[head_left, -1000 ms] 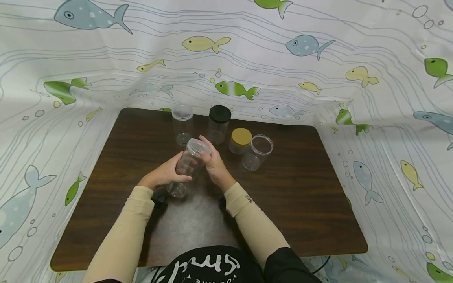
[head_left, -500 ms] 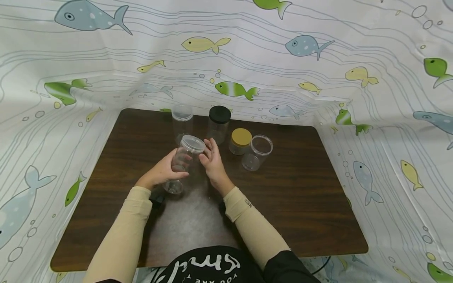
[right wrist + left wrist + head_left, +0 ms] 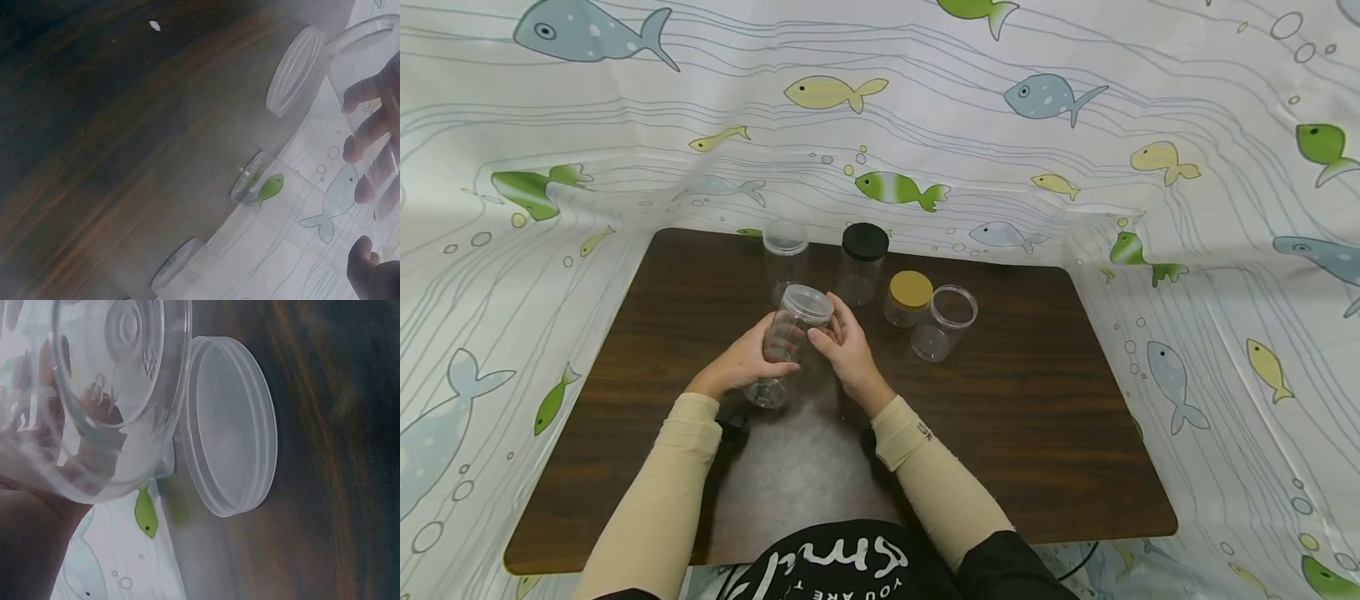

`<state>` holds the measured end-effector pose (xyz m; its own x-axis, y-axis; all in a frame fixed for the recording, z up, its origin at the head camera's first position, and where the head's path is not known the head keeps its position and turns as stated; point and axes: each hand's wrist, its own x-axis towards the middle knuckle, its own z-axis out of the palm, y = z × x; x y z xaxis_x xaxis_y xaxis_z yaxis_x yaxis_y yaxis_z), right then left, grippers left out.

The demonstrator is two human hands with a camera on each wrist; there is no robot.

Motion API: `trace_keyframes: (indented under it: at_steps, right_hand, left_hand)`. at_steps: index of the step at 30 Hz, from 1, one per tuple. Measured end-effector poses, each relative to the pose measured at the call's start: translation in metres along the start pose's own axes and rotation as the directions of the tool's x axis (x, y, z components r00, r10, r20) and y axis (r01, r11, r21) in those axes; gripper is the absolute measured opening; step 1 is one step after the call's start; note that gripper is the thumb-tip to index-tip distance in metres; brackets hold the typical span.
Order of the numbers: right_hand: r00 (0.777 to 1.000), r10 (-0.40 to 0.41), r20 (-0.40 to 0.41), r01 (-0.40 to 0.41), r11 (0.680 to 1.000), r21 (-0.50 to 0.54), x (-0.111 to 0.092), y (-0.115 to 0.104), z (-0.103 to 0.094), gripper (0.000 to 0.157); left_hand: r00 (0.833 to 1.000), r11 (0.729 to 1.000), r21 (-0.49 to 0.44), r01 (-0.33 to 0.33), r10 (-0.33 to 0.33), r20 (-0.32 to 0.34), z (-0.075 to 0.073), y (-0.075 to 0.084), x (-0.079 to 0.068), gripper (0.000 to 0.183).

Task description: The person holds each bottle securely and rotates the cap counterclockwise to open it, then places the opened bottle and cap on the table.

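Clear plastic jar (image 3: 790,337), tilted above the table (image 3: 1037,433), gripped by the left hand (image 3: 741,362), fingers curled; right hand (image 3: 852,358) half-spread at its lid (image 3: 807,303), grip unclear; widest room lies towards the table's right edge.

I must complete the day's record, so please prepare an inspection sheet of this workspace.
Surface: dark wood-grain tabletop, glare near front.
Job's things: held clear jar; translucent lid near its base; beyond, frosted-topped jar, black-lidded jar, yellow-lidded jar, clear-topped jar.
Clutter: small white speck.
Hands: left hand grips the held clear jar; right hand at its top, contact unclear.
Cables: black cable beyond the front edge.
Surroundings: fish-print sheet at back and sides.
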<state>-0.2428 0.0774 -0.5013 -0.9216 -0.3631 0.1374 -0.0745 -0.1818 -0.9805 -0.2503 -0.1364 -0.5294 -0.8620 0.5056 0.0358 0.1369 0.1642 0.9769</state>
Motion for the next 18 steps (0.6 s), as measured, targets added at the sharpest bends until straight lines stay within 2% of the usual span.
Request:
trace_keyframes:
  at_steps: [6, 12, 18]
  right_hand:
    - [1.000, 0.008, -0.026, -0.006, 0.998, 0.070, 0.002, 0.001, 0.000, 0.087]
    - [0.998, -0.010, -0.056, 0.016, 0.992, 0.121, 0.006, 0.007, -0.001, 0.117]
    - [0.997, 0.014, -0.080, -0.002, 0.989, 0.147, 0.008, 0.011, -0.004, 0.121]
  left_hand:
    - [1.000, 1.000, 0.001, -0.006, 0.006, 0.029, 0.003, 0.002, 0.001, 0.085]
    - [0.999, 1.000, -0.016, -0.004, 0.005, 0.052, 0.013, 0.002, 0.002, 0.086]
    - [0.998, 1.000, -0.009, 0.016, -0.015, 0.062, 0.018, 0.004, 0.000, 0.088]
